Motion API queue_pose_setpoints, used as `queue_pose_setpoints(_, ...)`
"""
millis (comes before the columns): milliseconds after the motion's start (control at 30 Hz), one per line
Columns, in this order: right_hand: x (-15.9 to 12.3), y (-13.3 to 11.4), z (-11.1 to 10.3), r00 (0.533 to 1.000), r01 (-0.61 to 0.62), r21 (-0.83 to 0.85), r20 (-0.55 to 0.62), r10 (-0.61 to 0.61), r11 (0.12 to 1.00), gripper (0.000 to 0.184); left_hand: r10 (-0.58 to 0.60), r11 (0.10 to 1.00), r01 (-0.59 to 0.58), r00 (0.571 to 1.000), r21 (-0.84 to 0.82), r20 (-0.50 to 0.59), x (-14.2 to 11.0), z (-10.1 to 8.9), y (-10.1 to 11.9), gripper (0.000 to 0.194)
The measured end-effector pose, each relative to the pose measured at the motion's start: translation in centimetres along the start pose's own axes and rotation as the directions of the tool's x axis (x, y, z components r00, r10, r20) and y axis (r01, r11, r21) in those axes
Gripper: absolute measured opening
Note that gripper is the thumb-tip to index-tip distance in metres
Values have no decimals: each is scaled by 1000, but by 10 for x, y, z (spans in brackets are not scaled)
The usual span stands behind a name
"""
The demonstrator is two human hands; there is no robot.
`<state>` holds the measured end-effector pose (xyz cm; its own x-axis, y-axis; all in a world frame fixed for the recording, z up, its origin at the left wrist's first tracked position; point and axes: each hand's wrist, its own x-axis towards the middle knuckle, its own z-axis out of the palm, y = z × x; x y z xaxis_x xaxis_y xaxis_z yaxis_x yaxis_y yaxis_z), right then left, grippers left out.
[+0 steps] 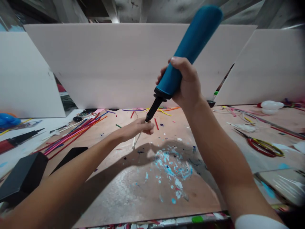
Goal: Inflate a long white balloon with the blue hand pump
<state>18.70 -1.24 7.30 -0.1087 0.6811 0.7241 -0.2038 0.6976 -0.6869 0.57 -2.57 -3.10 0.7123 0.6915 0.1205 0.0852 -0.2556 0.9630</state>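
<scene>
My right hand (188, 79) is wrapped around the lower part of a blue balloon hand pump (199, 33), which slants up to the right with its black nozzle pointing down. At the nozzle tip, the fingers of my left hand (140, 128) are pinched together on a thin white modelling balloon (133, 142). Its limp, uninflated length hangs below those fingers toward the table. The balloon's mouth is mostly hidden by my fingers, so how far it sits over the nozzle is unclear.
Paint-spattered table (114, 197). Long coloured balloons (78, 133) lie left, near a black box-like object (23, 175). Scissors (264, 147), a phone-like device (283, 183) and an inflated white balloon (271, 105) lie right. White panels (124, 63) stand along the back.
</scene>
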Motion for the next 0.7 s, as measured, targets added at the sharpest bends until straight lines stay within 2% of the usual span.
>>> queue_pose_setpoints(67, 11, -1, -1, 1000, -7, 38, -30, 8, 999, 29, 25, 977, -34, 999, -211, -42, 15, 0, 5, 41)
queue_pose_setpoints(167, 16, -1, -2, 994, -59, 109, -80, 68, 992, 32, 57, 942, -87, 993, -323, -103, 29, 0, 14, 51)
queue_pose_setpoints(267, 11, 6, 0, 985, -77, 179, -137, 102, 981, 34, -15, 943, 3, 999, -332, -34, 32, 2, 20, 57)
queue_pose_setpoints(367, 3, 17, 3, 981, -94, 220, -144, 127, 971, 32, -54, 943, 63, 998, -326, 37, 31, 5, 17, 58)
queue_pose_setpoints(533, -4, 29, 7, 986, -97, 260, -105, 128, 961, 29, -15, 956, 40, 996, -290, 88, 31, 8, 7, 36)
queue_pose_setpoints(600, -6, 30, 10, 988, -92, 254, -99, 120, 963, 30, 6, 975, 5, 999, -224, 48, 31, 11, 6, 35)
queue_pose_setpoints(700, -11, 27, 16, 994, -78, 228, -58, 94, 970, 29, -35, 994, 23, 992, -105, -119, 34, 17, 2, 38)
